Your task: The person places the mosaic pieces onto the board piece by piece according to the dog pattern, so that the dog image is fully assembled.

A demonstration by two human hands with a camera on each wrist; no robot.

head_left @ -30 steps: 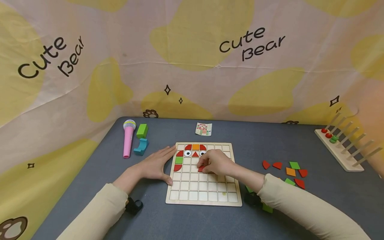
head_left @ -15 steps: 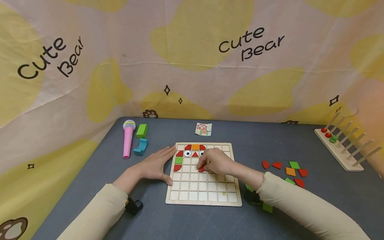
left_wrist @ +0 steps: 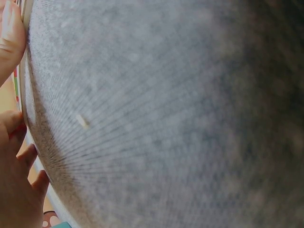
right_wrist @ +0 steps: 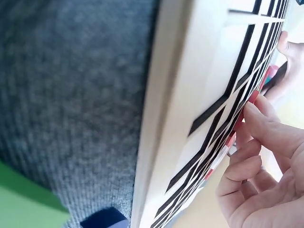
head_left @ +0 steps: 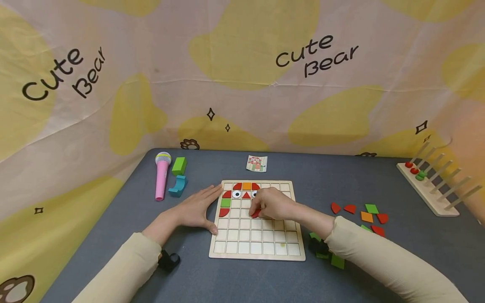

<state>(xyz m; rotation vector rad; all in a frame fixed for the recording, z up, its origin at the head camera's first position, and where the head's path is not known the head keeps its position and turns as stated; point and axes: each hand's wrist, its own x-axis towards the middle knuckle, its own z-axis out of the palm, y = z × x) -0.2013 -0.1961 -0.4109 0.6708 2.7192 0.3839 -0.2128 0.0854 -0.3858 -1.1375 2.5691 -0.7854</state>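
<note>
Red piece: pinched by right hand over board, with left hand spread at edge; might misseat if released skewed.

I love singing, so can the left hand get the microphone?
Probably yes: the left hand is close, and the blue block sits beside the microphone, leaving its handle end free.

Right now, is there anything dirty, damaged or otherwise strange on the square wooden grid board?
Yes: a small yellowish-green spot marks the square wooden grid board, in the row nearest the person, second cell from the right in the head view. The neighbouring cells look plain, so it may be a stain.
</note>
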